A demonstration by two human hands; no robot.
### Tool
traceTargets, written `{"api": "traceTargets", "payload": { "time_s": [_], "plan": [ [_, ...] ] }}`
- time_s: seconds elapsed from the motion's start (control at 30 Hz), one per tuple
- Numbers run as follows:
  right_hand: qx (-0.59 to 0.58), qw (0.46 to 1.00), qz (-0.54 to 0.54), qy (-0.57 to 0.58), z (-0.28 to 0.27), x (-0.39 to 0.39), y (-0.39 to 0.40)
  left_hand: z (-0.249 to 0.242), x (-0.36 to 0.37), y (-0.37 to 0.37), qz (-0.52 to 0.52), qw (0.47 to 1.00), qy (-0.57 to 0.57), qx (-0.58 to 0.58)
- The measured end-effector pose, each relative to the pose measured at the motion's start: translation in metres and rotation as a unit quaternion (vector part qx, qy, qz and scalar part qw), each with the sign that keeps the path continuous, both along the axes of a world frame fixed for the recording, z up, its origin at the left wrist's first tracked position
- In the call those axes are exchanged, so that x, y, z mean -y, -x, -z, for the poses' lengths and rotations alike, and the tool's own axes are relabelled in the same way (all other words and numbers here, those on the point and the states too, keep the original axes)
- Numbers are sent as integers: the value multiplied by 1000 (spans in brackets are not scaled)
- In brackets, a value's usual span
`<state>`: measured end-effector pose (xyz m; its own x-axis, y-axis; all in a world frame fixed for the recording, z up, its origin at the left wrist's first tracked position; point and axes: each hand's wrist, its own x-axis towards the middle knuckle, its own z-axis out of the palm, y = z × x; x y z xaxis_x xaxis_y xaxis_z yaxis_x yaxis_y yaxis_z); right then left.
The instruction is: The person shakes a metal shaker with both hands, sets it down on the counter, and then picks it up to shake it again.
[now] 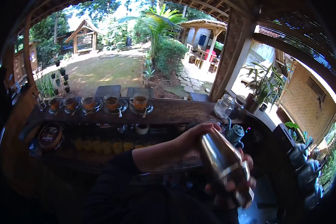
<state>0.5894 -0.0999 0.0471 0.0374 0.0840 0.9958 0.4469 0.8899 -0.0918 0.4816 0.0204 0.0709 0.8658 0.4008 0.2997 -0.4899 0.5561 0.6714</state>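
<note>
A shiny metal cocktail shaker [221,154] is tilted in front of me, held between both hands above the dark lower part of the counter. My left hand [198,135] is closed over its upper end, the forearm reaching in from the left. Around the lower end, my right hand [230,187] is wrapped, with fingertips showing on both sides of the metal. Part of the right hand is in deep shadow and slightly blurred.
Several glass cups of tea [140,101] stand on saucers with spoons along the wooden counter [175,111]. A glass jar [224,106] and a potted plant [254,102] are at the right. Glasses of yellow drink [117,146] line a lower shelf. Pans [306,171] hang far right.
</note>
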Motion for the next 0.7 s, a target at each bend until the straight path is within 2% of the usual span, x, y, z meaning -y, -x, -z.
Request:
{"api": "traceTargets", "payload": {
  "time_s": [0.03, 0.07, 0.1, 0.13, 0.2, 0.23, 0.27, 0.33, 0.37, 0.4, 0.43, 0.47, 0.5, 0.53, 0.57, 0.6, 0.63, 0.67, 0.7],
  "plan": [
    [123, 984, 71, -107, -20, -27, -20, 16, -16, -3, 31, 997, 64, -27],
    [32, 985, 165, -35, -2, -43, -32, 35, -31, -7, 62, 988, 129, -54],
    [-85, 990, 91, 72, 0, -52, -21, 39, -28, 2, 28, 986, 135, -91],
    [-81, 991, 83, 65, -2, -46, -13, 40, -26, 9, 37, 986, 132, -95],
    [105, 994, -5, -21, -19, -19, 13, 25, -14, 29, 51, 992, 81, -79],
    [177, 981, -6, -76, -18, -2, 20, 10, -3, 41, 53, 995, 36, -73],
    [247, 960, -6, -132, -14, 17, 27, -3, 7, 48, 49, 995, -83, 1],
    [73, 987, -137, 33, 3, 47, 74, -20, 21, 59, 65, 984, -157, 48],
    [-70, 985, -128, 91, 5, 46, 77, -13, 17, 54, 67, 994, -80, 17],
    [33, 989, -119, -79, -26, 9, 79, 1, 8, 44, 66, 998, -1, -15],
    [61, 998, -9, 12, -22, 11, 63, 10, -2, 35, 92, 992, 69, -51],
    [194, 929, 311, -57, -14, -2, 29, 34, -20, 23, 103, 978, 133, -126],
    [11, 971, 234, 40, 8, -30, 15, 53, -29, 17, 82, 973, 148, -157],
    [-97, 977, 157, 104, 4, -34, 22, 53, -26, 23, 62, 966, 162, -190],
    [-15, 984, 163, 63, 3, -24, 28, 50, -19, 26, 52, 971, 146, -183],
    [71, 983, 167, 19, -3, -10, 33, 52, -25, 25, 114, 975, 119, -149],
    [174, 964, 197, -37, -18, 11, 55, 32, -12, 39, 125, 985, 69, -94],
    [84, 982, 147, 87, -15, 45, 88, 4, 10, 57, 135, 990, 19, -40],
    [73, 958, 213, 178, -9, 70, 101, -12, 21, 67, 107, 989, -97, 18]
  ]
}}
